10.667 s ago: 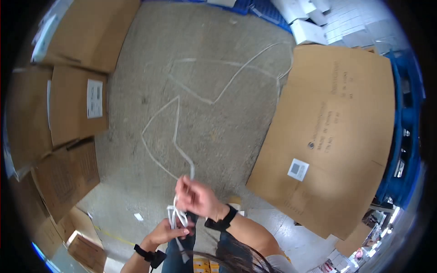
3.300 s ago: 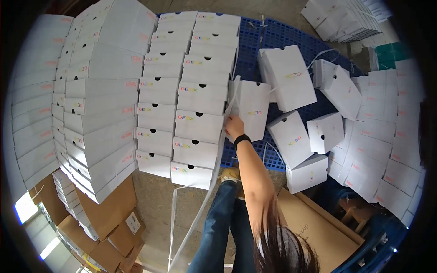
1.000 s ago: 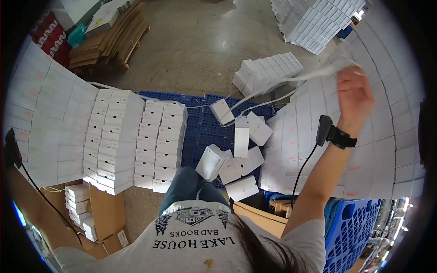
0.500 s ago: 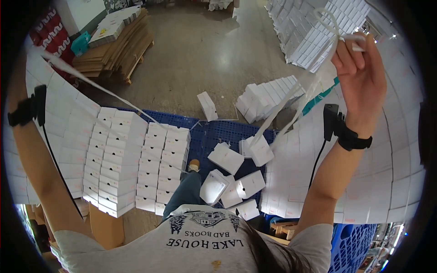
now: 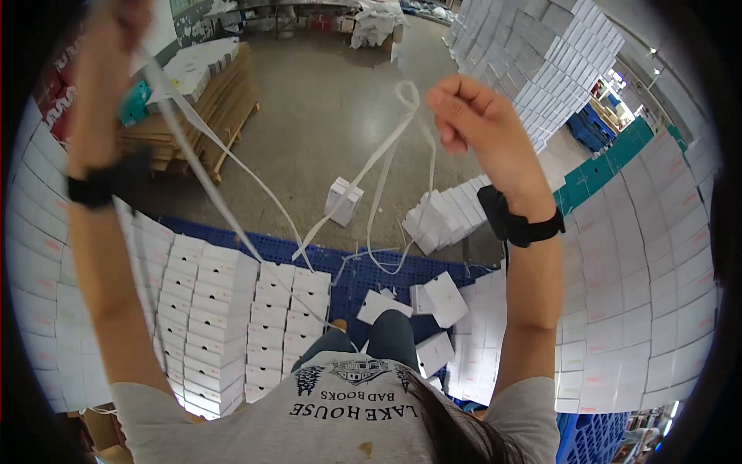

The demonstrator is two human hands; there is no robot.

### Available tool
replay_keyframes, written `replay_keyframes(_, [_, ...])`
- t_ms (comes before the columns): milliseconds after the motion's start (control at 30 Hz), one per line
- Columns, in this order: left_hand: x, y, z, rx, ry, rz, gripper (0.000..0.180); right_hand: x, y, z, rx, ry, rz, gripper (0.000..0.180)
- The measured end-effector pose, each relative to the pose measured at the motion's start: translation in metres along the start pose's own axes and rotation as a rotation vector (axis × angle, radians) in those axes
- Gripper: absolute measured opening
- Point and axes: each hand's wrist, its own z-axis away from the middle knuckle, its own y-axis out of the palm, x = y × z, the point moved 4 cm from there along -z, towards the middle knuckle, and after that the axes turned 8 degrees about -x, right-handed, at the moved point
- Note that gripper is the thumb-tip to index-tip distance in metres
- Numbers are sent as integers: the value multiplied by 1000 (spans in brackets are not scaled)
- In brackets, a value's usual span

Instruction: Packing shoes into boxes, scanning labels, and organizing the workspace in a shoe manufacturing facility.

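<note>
My left hand, smeared by motion, is raised at the upper left, closed around a white strap. Two lengths run from it down toward the white box stacks. My right hand is up right of centre, its fingers loosely curled and partly apart. Just left of its fingertips hangs a looped white strap end, apart from them as far as I can see. Its tail droops over the edge of the blue pallet. Each wrist wears a black band with a small device.
Loose white boxes lie on the pallet by my legs. Tall walls of white boxes flank me. Ahead, a small box pair and a leaning box row sit on the floor. Flattened cardboard is piled far left.
My right hand has come inward and lower, and the looped strap end now hangs apart from its fingers. My left hand has moved up and inward. The view has tilted farther ahead.
</note>
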Motion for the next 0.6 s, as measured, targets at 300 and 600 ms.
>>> replay_keyframes(300, [148, 105, 231, 622, -1009, 362, 31, -76, 30, -44, 73, 135, -86, 21])
replay_keyframes(600, [213, 84, 249, 714, -884, -190, 22, -209, 93, -47, 105, 528, -1157, 11])
